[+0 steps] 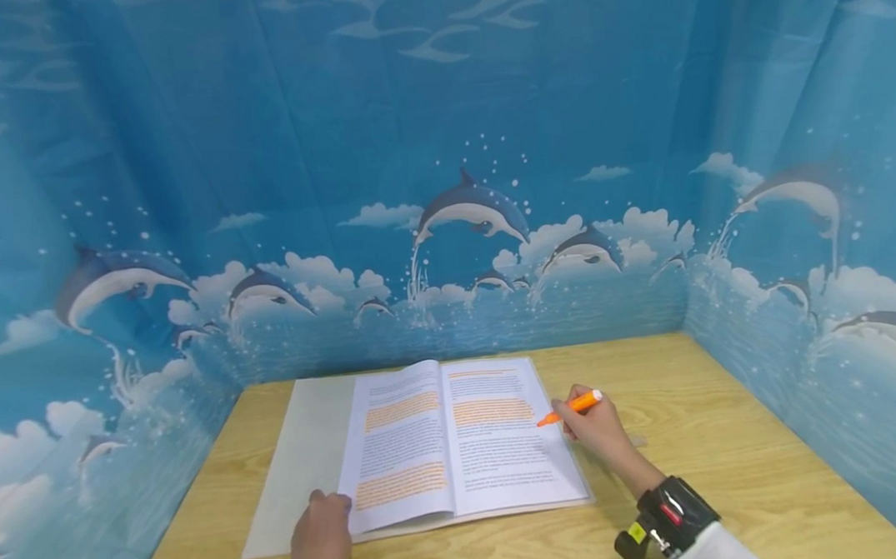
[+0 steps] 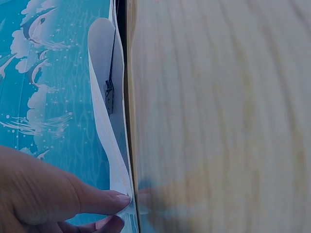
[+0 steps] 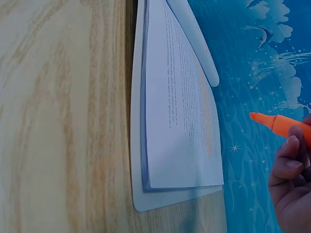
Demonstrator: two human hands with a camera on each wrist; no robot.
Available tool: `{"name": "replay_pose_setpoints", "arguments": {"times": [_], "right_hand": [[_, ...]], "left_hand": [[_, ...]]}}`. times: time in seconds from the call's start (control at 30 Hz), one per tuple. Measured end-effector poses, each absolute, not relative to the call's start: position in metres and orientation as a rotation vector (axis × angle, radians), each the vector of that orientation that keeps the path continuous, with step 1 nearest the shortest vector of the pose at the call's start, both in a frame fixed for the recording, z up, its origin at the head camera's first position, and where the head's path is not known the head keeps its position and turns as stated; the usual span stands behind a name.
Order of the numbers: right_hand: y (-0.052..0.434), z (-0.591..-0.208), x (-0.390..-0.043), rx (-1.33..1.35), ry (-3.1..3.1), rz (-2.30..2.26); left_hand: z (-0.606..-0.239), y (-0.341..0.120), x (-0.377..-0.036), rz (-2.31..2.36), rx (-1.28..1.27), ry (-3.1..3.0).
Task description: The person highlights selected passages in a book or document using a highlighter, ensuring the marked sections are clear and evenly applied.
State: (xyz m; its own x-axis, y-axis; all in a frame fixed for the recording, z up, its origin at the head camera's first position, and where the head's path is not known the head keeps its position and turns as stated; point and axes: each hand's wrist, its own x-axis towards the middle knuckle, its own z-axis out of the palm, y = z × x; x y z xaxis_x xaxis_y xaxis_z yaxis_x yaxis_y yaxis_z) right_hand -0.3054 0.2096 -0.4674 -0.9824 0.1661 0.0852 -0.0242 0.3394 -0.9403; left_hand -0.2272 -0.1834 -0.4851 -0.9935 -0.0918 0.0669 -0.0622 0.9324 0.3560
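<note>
Head view, nearest edge: the left hand (image 1: 320, 539) rests at 7 o'clock on the desk (image 1: 726, 467), fingers straight and relaxed, fingertips pressing the lower corner of the left page of the open booklet (image 1: 455, 442). In the left wrist view, the fingertips (image 2: 114, 201) touch the page edge; nothing is gripped.

At 5 o'clock, a wrist-mounted camera (image 1: 665, 520) sits on the right forearm. Beyond it, the right hand (image 1: 593, 427) pinches an orange highlighter (image 1: 574, 406) between curled fingers. The highlighter tip points toward 9 o'clock, just beside the right edge of the right page, next to an orange-marked text block. The right wrist view shows the tip clear of the paper; contact with the page cannot be confirmed.

At centre, the booklet lies open and flat on a pale grey mat (image 1: 299, 469) that extends toward 9 o'clock. Several text blocks on both pages carry orange marking.

At 12 o'clock, a blue dolphin-print curtain (image 1: 442, 146) encloses the desk on three sides.
</note>
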Motion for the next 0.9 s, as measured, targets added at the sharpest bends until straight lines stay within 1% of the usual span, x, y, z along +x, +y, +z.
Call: {"name": "replay_pose_setpoints", "arguments": {"times": [0.2, 0.33, 0.43, 0.57, 0.9], "right_hand": [[0.209, -0.468, -0.306, -0.135, -2.437, 1.696], [0.209, -0.469, -0.306, -0.149, -2.463, 1.670], [0.209, -0.469, -0.306, -0.160, -2.474, 1.665], [0.209, -0.469, -0.306, -0.164, -2.465, 1.674], [0.210, -0.467, -0.304, -0.135, -2.448, 1.697]], "left_hand": [[-0.484, -0.182, -0.229, -0.425, 0.077, -2.992], [-0.482, -0.179, -0.232, -0.317, -0.044, -2.943], [-0.482, -0.176, -0.232, -0.314, -0.133, -2.894], [-0.480, -0.170, -0.233, -0.365, -0.187, -2.872], [-0.473, -0.156, -0.234, -0.311, -0.153, -3.040]]}}
